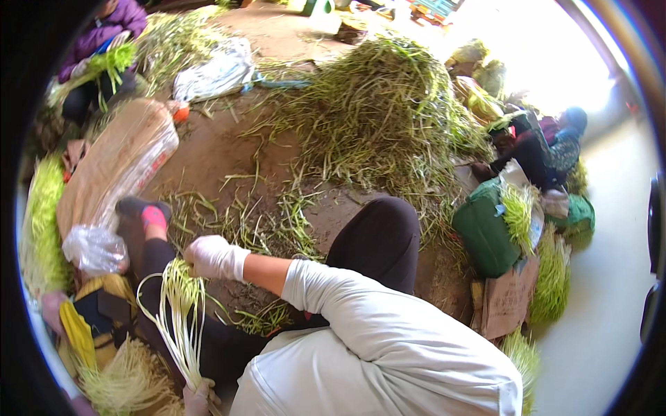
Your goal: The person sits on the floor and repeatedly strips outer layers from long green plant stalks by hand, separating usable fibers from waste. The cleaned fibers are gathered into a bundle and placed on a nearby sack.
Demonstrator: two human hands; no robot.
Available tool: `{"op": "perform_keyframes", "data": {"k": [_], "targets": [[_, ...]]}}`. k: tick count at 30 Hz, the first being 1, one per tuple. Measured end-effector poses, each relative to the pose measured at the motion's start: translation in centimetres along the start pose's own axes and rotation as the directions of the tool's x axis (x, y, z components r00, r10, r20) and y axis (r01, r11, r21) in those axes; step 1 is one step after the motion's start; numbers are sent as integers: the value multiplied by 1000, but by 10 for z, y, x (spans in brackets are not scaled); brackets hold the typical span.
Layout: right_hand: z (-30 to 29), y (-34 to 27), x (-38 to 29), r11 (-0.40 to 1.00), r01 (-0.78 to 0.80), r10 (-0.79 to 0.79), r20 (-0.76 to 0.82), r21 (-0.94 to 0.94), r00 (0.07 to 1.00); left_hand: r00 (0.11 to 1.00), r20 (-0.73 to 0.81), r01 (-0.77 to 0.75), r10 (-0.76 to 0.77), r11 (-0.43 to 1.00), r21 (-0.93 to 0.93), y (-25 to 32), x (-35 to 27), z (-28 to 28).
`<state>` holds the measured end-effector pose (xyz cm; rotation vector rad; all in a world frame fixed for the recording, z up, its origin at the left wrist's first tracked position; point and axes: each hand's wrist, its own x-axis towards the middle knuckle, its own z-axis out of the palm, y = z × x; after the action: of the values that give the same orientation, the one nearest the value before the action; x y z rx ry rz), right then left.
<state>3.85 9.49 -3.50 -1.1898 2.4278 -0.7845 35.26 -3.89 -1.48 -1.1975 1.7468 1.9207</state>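
Observation:
A bundle of long, pale yellow-green stalks, probably blanched garlic chives point(179, 317), slants over my left leg. My left hand point(197, 398), in a thin glove, is closed around its white lower end near the bottom edge. At the leafy top, where the leaves bend over, is my right hand point(210, 257) in a white glove. Its fingers are curled beside the leaf tips; their ends are hidden, so a pinch on a leaf cannot be made out. One stalk loops out to the left of the bundle.
Leaf trimmings point(374, 114) form a large heap ahead. A long wrapped bundle point(117, 161) and a clear plastic bag point(96, 249) lie left. More pale stalks point(125, 379) lie lower left. A green sack point(484, 229) and cardboard point(510, 296) stand right. Two people sit farther off.

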Motion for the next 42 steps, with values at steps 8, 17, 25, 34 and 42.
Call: {"op": "perform_keyframes", "data": {"k": [8,17,25,34,42], "targets": [[12,19,-2,1000,16,-16,84,-1,996,1000,0,22,-22,999,-47,0,1,-4],[4,11,-14,1000,-5,8,89,-30,996,998,12,-55,56,997,-54,4,-4,-18],[3,37,-9,999,-45,49,166,-26,985,966,-197,-158,166,986,60,-6,-44,-73],[-2,50,-8,965,-19,-23,156,261,987,970,-242,-32,40,999,37,-28,-81,-84],[49,-5,-30,897,412,-435,154,157,887,974,-227,-16,8,999,-33,-43,-71,-72]]}}
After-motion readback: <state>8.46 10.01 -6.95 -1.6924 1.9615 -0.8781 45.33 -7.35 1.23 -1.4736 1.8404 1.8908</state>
